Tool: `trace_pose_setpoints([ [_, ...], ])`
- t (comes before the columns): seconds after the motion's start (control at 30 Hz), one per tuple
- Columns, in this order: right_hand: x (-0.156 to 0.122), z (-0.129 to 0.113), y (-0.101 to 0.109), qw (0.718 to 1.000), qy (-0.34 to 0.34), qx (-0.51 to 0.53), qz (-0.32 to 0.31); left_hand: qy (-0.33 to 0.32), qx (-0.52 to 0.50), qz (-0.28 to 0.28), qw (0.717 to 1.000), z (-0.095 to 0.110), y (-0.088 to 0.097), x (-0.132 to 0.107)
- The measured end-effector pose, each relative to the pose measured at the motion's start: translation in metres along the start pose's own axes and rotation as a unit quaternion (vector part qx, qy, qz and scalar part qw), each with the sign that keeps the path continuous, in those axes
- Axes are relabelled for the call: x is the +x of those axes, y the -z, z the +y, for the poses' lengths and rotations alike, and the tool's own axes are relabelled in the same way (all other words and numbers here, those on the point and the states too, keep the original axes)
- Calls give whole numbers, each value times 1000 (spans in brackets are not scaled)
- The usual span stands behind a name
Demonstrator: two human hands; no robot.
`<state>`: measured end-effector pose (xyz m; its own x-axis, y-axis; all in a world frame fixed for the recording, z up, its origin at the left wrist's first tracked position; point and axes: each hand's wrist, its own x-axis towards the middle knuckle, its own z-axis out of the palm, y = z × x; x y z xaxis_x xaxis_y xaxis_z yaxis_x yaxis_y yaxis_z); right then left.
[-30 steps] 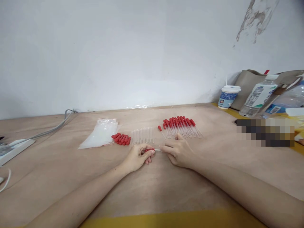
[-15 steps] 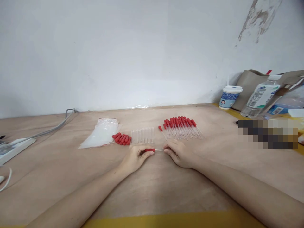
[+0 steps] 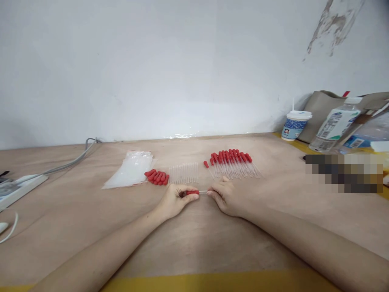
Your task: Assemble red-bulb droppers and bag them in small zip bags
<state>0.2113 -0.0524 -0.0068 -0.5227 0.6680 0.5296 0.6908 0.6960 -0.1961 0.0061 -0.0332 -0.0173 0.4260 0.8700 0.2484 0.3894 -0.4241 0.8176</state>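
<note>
- Power strip (image 3: 33, 187): far out to the left of the tube row (image 3: 183, 173), cable running back to the wall.
- Clear bags (image 3: 129, 170): flat stack, left of the tube row, past the loose bulbs.
- Loose bulbs (image 3: 157, 177): small red cluster, just beside the row's left end.
- Left hand (image 3: 176, 200): on the near side of the row, by its left half. Thumb and fingers pinched tight on one held bulb (image 3: 192, 192), no gap; its mouth end points right.
- Held tube (image 3: 203, 192): near side of the row, off its right end. Long axis runs left-right, roughly in line with the held bulb; the row's tubes point away from the person. Tube meets the bulb mouth; can't tell how deep it sits.
- Right hand (image 3: 226, 198): near side, right of the row. Thumb and forefinger closed on the tube's right part, tip hidden. Another finger sticks up toward the capped tubes; contact unclear.
- Capped tubes (image 3: 232, 162): right of the row, red ends away from the person. Right hand is the nearer one.
- Paper cup (image 3: 294, 126), bottle (image 3: 337, 126): well right of the row.
</note>
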Motion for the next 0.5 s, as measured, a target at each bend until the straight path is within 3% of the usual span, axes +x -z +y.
trace_pose_setpoints([
  [0.27, 1, 6, -17, 999, -10, 50, -5, -17, -19, 22, 999, -4, -2, 0],
  [0.5, 7, 0, -3, 996, -53, 32, -61, -35, 7, 35, 999, -1, -2, 2],
])
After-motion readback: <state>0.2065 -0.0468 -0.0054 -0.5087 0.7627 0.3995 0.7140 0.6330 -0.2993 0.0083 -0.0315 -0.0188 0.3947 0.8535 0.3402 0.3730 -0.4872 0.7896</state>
